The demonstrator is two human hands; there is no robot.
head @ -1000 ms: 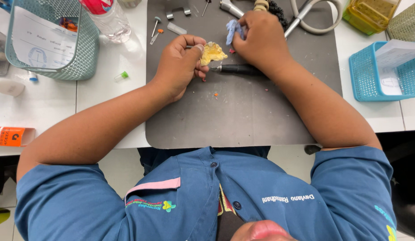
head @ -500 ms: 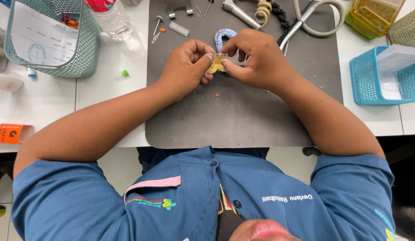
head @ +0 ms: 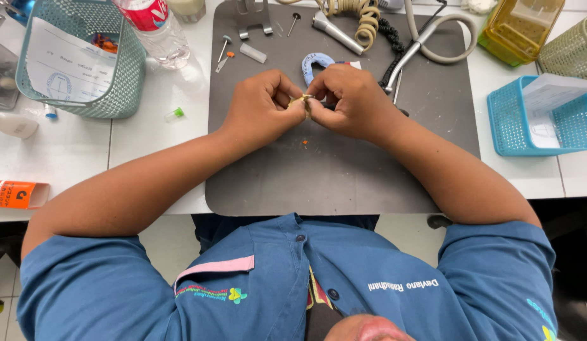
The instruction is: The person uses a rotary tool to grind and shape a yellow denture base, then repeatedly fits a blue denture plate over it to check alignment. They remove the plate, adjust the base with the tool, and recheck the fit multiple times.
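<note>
Yellowish piece [head: 301,101] is being pinched between left hand [head: 263,104] and right hand [head: 349,100], both closing narrowly on it, above the grey mat [head: 331,170], near a blue ring [head: 314,62].

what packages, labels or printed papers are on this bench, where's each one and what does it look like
Plastic bottle: top left beside the mat, clear, red label with white print.
Paper form: in the teal round basket, white, with a blue arch drawing.
Orange package: left table edge, flat, orange and white.
Paper slip: in the blue square basket at right, white, faint print.
No screens.
</note>
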